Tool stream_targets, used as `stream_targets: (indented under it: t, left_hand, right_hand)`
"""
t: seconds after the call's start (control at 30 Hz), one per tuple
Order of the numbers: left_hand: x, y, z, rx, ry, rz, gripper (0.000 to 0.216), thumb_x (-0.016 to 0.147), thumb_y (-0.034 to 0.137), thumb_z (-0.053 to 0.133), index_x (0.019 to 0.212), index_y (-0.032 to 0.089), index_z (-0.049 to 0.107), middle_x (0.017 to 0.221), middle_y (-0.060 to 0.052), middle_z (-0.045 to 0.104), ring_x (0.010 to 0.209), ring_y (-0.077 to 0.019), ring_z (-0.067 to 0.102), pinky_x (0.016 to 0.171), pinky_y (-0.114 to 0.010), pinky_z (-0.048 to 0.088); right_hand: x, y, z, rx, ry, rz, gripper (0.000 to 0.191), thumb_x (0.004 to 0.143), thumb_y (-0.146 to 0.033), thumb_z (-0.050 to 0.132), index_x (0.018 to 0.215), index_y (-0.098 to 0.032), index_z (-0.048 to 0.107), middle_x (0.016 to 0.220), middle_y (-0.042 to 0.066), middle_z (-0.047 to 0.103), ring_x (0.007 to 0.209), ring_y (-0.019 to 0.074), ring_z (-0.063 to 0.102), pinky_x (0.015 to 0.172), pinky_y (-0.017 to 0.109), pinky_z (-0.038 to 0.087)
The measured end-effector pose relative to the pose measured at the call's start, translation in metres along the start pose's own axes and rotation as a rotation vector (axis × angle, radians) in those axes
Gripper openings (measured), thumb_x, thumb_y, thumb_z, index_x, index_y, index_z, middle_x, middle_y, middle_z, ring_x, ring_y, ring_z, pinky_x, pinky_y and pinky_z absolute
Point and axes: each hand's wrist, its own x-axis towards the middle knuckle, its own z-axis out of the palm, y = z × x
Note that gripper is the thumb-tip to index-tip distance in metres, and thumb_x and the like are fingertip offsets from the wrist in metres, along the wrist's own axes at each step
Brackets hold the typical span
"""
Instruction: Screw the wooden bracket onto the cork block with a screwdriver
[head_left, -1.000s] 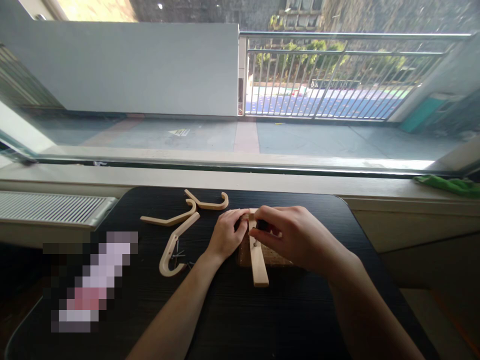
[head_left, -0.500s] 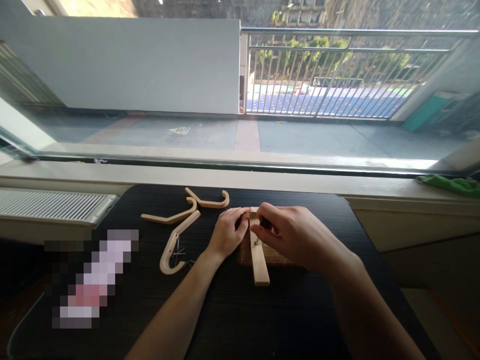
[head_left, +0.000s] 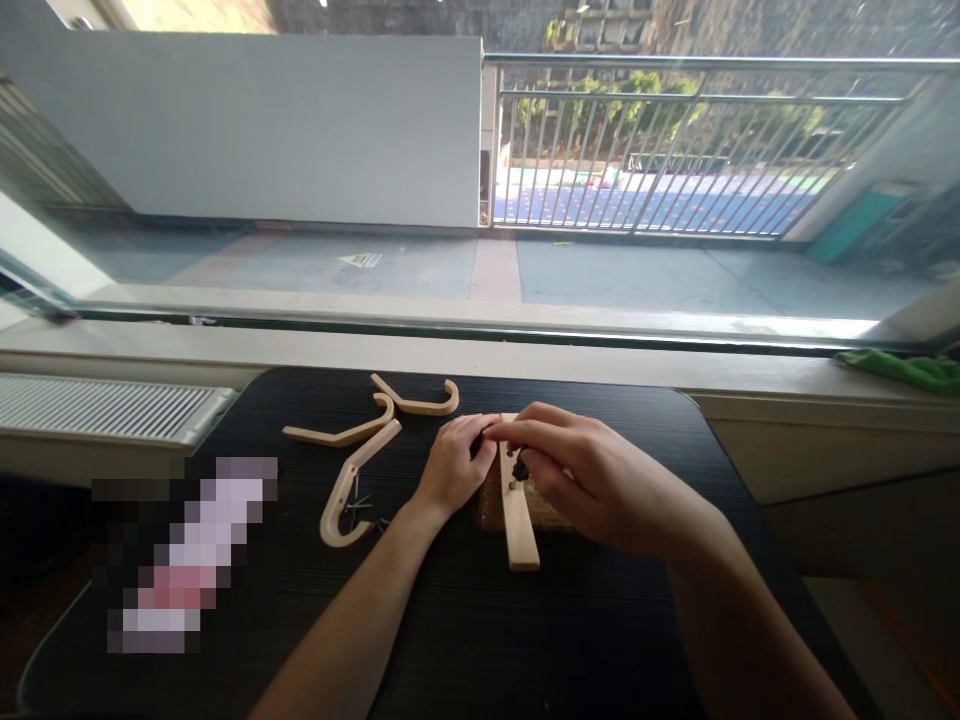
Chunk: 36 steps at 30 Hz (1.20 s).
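Observation:
A pale wooden piece (head_left: 521,535) lies lengthwise across a brown block (head_left: 490,512) on the dark table. Two small dark holes or screw heads show along its upper part. My left hand (head_left: 456,465) is curled at the left of the block, its fingertips against the far end of the wooden piece. My right hand (head_left: 581,455) pinches a small dark tool (head_left: 520,466), perhaps a stubby screwdriver, over the wooden piece; most of it is hidden by the fingers. To the left lie three bent wooden hooks (head_left: 332,515), with several loose screws (head_left: 358,500) beside the nearest.
The black table (head_left: 600,640) has rounded corners and stands against a window sill (head_left: 420,352). A white radiator (head_left: 112,408) is beyond its left side. A green cloth (head_left: 900,370) lies on the sill at right. A blurred-out pinkish item (head_left: 191,550) sits at the left.
My right hand's fingers have shifted round, the index finger stretching left toward my left hand, and the dark tool now shows more. My left hand and the wooden piece stay in place.

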Motion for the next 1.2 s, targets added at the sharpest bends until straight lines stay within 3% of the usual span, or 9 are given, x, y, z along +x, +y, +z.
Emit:
stream_targets:
  t: [0.1,0.3,0.53,0.83,1.0,1.2]
  left_hand:
    - [0.000,0.000,0.000,-0.007,0.005,0.009,0.030,0.087,0.017,0.052,0.112,0.019,0.069,0.113,-0.007,0.074,0.109,-0.0237,0.066,0.102,-0.040,0.050]
    - [0.001,0.001,0.001,-0.002,0.013,0.027,0.026,0.088,0.017,0.052,0.107,0.019,0.070,0.108,-0.007,0.075,0.104,-0.0232,0.068,0.097,-0.038,0.052]
    - [0.000,-0.001,0.001,0.010,0.022,0.042,0.027,0.089,0.017,0.051,0.110,0.019,0.069,0.110,-0.007,0.074,0.106,-0.0232,0.067,0.099,-0.038,0.051]
    - [0.000,0.001,0.001,0.021,0.032,0.060,0.025,0.091,0.018,0.051,0.106,0.018,0.070,0.100,-0.006,0.075,0.097,-0.0220,0.068,0.093,-0.036,0.053]
    - [0.001,0.001,0.001,-0.002,0.042,0.064,0.025,0.090,0.018,0.051,0.107,0.019,0.070,0.106,-0.006,0.075,0.101,-0.0216,0.068,0.095,-0.035,0.053]
    - [0.001,0.001,0.002,-0.005,0.035,0.054,0.027,0.089,0.017,0.051,0.108,0.018,0.070,0.110,-0.007,0.075,0.105,-0.0229,0.068,0.098,-0.038,0.052]
  right_hand:
    - [0.000,0.003,0.000,0.045,0.026,-0.061,0.039,0.094,-0.011,0.044,0.126,-0.024,0.061,0.112,0.006,0.068,0.094,0.0178,0.065,0.080,0.029,0.047]
    - [0.000,0.007,-0.002,0.153,0.067,-0.095,0.025,0.094,-0.011,0.047,0.106,-0.020,0.067,0.096,0.004,0.072,0.084,0.0141,0.065,0.075,0.024,0.048]
    - [-0.001,0.009,-0.004,0.144,0.014,-0.091,0.046,0.091,-0.005,0.044,0.131,-0.020,0.061,0.116,0.007,0.070,0.097,0.0156,0.065,0.083,0.026,0.049]
    - [-0.002,0.009,-0.003,0.047,0.056,0.010,0.038,0.094,-0.014,0.046,0.128,-0.022,0.061,0.097,0.003,0.075,0.076,0.0141,0.067,0.065,0.024,0.047]
    - [-0.001,0.008,-0.002,0.073,0.067,-0.043,0.040,0.094,-0.012,0.046,0.126,-0.027,0.064,0.117,0.001,0.073,0.095,0.0135,0.069,0.079,0.022,0.048]
    - [-0.003,0.011,-0.004,0.064,0.075,-0.050,0.043,0.092,-0.009,0.052,0.127,-0.031,0.064,0.115,-0.002,0.074,0.096,0.0125,0.070,0.080,0.020,0.047]
